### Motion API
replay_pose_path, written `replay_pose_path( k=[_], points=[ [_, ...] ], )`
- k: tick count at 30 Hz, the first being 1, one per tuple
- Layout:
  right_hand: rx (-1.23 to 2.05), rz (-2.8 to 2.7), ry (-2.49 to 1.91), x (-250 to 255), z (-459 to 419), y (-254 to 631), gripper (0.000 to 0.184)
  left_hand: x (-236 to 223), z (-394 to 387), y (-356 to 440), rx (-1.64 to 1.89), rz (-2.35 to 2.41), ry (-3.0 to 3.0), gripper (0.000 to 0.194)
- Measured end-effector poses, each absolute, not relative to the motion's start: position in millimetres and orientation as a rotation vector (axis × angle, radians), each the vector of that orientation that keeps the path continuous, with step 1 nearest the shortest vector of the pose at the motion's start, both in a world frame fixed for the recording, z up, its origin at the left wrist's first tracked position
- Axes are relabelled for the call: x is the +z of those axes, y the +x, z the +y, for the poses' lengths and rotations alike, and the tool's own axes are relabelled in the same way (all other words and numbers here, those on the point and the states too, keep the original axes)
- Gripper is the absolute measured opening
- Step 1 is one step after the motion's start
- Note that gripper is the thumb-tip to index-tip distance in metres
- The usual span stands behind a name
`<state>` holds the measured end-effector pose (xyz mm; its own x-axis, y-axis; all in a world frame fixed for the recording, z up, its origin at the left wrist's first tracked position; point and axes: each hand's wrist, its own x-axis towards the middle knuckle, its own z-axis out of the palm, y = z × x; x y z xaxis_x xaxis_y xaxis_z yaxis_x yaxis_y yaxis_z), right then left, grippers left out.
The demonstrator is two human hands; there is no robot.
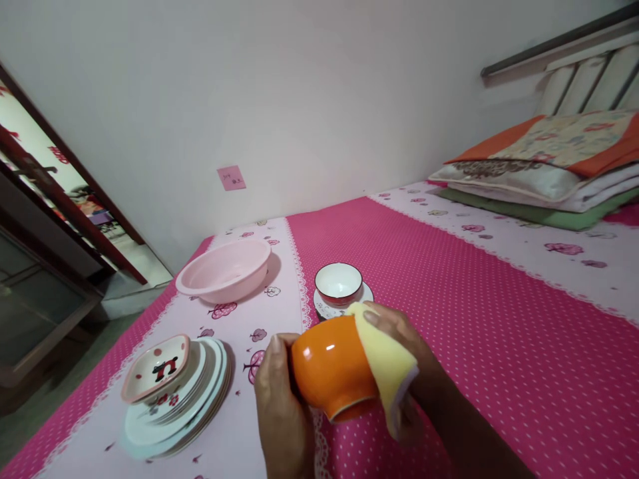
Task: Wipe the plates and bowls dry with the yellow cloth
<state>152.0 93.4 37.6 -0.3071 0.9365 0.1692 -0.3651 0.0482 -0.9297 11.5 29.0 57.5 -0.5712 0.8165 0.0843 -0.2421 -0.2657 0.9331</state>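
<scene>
An orange bowl [332,362] is held tilted on its side above the bed, its foot ring toward me. My left hand [282,399] grips the bowl's left side. A yellow cloth [384,356] is pinched in my right hand [402,332] and drapes over the bowl's right side, touching it. Just beyond the orange bowl, a white-lined bowl with a dark rim [339,283] sits on a patterned white plate [324,308]. The fingers behind the orange bowl and under the cloth are hidden.
To the left are a pink basin [224,271] and a stack of plates [217,379] with a rectangular patterned dish [157,367] on top. Folded bedding [544,169] lies at the far right on the pink dotted bedspread [479,293]. A wall [319,100] stands behind.
</scene>
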Motion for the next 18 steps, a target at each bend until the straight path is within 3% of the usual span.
replay_pose_path(
  k=[5, 9, 15, 18],
  points=[
    [1.272, -1.622, -0.83, 45.2, 87.5, 154.6, 0.035, 62.6, 19.4, 8.2, 1.634, 1.524, 0.993, 0.061],
    [1.02, -1.779, -0.889, 52.8, 81.9, 153.9, 0.029, 54.5, 24.4, 12.1, 1.666, 1.499, 0.872, 0.064],
    [1.028, -1.709, -0.884, 56.7, 81.1, 151.3, 0.031, 46.2, 36.1, 14.2, 1.861, 1.365, 0.458, 0.057],
    [1.181, -1.556, -0.784, 51.6, 84.1, 149.3, 0.034, 39.9, 41.6, 12.8, 1.992, 1.231, 0.3, 0.047]
  ],
)
